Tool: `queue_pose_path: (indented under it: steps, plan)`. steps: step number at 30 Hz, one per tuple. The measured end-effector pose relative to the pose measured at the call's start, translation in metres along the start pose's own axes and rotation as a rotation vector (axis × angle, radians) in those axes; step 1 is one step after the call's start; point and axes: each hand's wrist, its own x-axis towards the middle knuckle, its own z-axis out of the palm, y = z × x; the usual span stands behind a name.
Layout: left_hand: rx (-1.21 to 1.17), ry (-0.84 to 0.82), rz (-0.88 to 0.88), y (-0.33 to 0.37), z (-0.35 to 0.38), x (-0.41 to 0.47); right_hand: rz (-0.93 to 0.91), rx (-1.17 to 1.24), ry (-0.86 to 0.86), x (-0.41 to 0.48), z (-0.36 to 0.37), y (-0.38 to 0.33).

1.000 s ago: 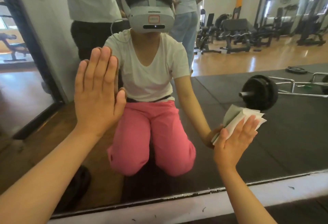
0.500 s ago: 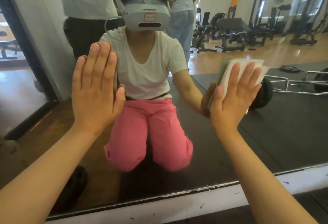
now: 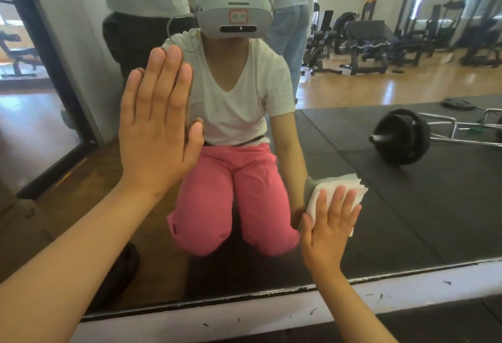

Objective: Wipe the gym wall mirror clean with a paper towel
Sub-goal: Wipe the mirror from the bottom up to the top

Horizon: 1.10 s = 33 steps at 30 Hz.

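Pressing the folded paper towel [image 3: 342, 181] flat on the mirror [image 3: 407, 215], the right hand [image 3: 330, 231] lies low on the right part of the glass, not far above the bottom edge. Its fingers are straight and a little apart. They do not curl around the towel, they only push it against the glass, and I see the white layers of the towel above and beside the fingertips. The left hand [image 3: 157, 130] is higher and more to the left, well apart from the towel. It holds nothing: the palm is laid on the glass, the four fingers are straight and close together and point up, and the thumb stands out to the side. Below the glass runs a white sill [image 3: 244, 312] with small dark marks on it. In the mirror I see the kneeling person in pink trousers [image 3: 231, 196] and a white shirt, with a grey headset [image 3: 235, 20]. Two other persons stand behind. On the reflected black floor mat lies a barbell [image 3: 402, 138], to the right of the towel and higher in the view. Gym machines [image 3: 366, 41] stand farther back on the wooden floor.
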Motion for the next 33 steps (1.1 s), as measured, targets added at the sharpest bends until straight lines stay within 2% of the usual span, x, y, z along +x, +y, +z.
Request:
queue_pose_path:
  steps: [6,13,16,24,29,33]
  plan:
    - [0.013,0.003,0.005,-0.001,0.002,0.0,-0.02,0.024,-0.052,0.004,-0.004,-0.004]
    - [0.017,0.009,0.012,-0.001,0.003,-0.001,-0.362,-0.051,0.137,0.133,-0.027,-0.035]
    - [0.02,0.01,0.016,-0.001,0.003,-0.001,-0.401,-0.053,0.146,0.159,-0.035,-0.045]
    - [0.025,0.007,0.009,-0.001,0.001,-0.001,-0.564,-0.092,0.094,0.119,-0.022,-0.029]
    - [0.046,0.007,0.023,0.0,0.002,0.0,-0.736,-0.114,-0.026,0.04,0.0,-0.007]
    - [0.048,0.012,0.03,-0.001,0.002,0.0,-0.842,-0.165,-0.075,0.029,0.002,0.001]
